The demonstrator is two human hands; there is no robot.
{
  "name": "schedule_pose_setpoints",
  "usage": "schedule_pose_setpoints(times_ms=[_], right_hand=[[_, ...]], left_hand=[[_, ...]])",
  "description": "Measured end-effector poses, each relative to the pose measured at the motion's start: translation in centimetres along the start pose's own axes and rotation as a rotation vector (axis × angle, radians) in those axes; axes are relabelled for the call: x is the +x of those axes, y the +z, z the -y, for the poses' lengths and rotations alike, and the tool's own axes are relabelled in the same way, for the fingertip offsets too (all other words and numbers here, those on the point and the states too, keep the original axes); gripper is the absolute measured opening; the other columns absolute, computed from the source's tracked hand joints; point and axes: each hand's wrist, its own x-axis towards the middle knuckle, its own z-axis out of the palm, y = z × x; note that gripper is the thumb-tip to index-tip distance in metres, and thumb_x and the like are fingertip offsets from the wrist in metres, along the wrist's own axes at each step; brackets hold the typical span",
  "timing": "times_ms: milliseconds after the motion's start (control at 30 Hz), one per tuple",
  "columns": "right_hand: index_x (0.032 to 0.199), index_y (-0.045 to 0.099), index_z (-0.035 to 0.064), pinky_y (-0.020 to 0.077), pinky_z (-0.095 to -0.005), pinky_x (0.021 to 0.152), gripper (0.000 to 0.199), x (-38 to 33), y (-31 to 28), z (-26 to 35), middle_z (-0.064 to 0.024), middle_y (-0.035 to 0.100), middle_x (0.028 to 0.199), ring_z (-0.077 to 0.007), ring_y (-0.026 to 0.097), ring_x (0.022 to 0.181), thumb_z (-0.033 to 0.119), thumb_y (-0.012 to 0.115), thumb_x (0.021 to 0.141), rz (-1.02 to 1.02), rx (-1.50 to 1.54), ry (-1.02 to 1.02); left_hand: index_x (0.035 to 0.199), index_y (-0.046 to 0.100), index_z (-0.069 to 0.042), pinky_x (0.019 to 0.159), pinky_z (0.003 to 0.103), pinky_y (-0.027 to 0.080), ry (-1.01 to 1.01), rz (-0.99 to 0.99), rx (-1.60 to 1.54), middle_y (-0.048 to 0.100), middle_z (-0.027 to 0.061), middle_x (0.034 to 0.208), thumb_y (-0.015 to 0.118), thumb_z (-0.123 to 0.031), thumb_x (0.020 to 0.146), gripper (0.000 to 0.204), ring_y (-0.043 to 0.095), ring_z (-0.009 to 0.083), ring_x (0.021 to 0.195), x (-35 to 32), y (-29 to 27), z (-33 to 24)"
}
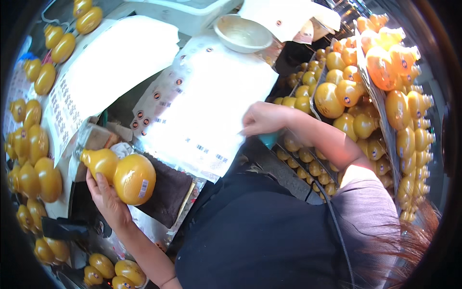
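My left hand (107, 196) is wrapped round a glossy yellow gourd-shaped bottle (131, 176), which lies tilted with its clear neck toward the upper left. A barcode sticker shows on the bottle's larger bulb. Over the right edge of a white sticker sheet (207, 106), my right hand (262, 118) is closed, its fingertips bent together. Whatever is pinched there, if anything, is hidden or too small to make out. Round dark stickers and barcode stickers dot the left and lower parts of that sheet; glare washes out its middle.
Yellow gourd bottles (37, 178) line the left side. On the right, many more stand in stacks between grey divider boards (380, 103). A pale bowl (243, 33) rests at the sheet's far edge. Another sheet (120, 58) lies left; a dark cloth (168, 190) lies beside the held bottle.
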Motion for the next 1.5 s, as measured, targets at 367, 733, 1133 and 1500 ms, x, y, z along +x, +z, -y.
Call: schedule_pose_setpoints(times_ms=[367,733,1133,1500], right_hand=[[0.126,0.060,0.0149,0.0491,-0.0462,0.082,0.045,8.2,-2.4,-3.3,-0.0192,0.067,0.099,-0.0353,0.064,0.094,0.015,0.046,0.084,-0.695,-0.014,0.105],[0.127,0.055,0.0098,0.0509,-0.0446,0.073,0.041,9.3,-3.8,-4.2,-0.0161,0.067,0.098,-0.0325,0.065,0.089,0.014,0.040,0.089,-0.449,-0.346,0.252],[0.092,0.063,0.0021,0.0482,-0.0320,0.063,0.014,1.2,5.9,-3.6,-0.0129,0.062,0.067,-0.0199,0.061,0.064,0.012,0.058,0.084,-1.013,0.678,0.113],[0.085,0.067,0.0020,0.0418,-0.0237,0.056,0.027,0.3,7.1,-5.3,-0.0010,0.059,0.072,-0.0097,0.052,0.062,0.027,0.074,0.080,-0.677,1.430,0.339]], left_hand=[[0.140,0.030,-0.002,0.102,0.037,0.042,0.017,0.052,-0.002,0.049,0.0148,0.130,0.047,-0.028,0.101,0.050,0.052,0.0236,0.120,0.4,0.1,0.0],[0.140,0.034,-0.004,0.100,0.035,0.042,0.024,0.066,0.048,0.049,0.0116,0.131,0.046,-0.039,0.100,0.054,0.051,0.0211,0.119,0.5,-0.7,0.6],[0.141,0.032,-0.003,0.103,0.036,0.041,-0.043,0.033,0.040,0.047,0.0120,0.134,0.044,-0.039,0.101,0.055,0.049,0.0223,0.123,0.9,-1.5,0.6],[0.142,0.033,-0.003,0.104,0.038,0.040,-0.061,0.070,0.017,0.047,0.0124,0.136,0.043,-0.039,0.101,0.055,0.049,0.0227,0.124,1.2,-2.4,0.9]])
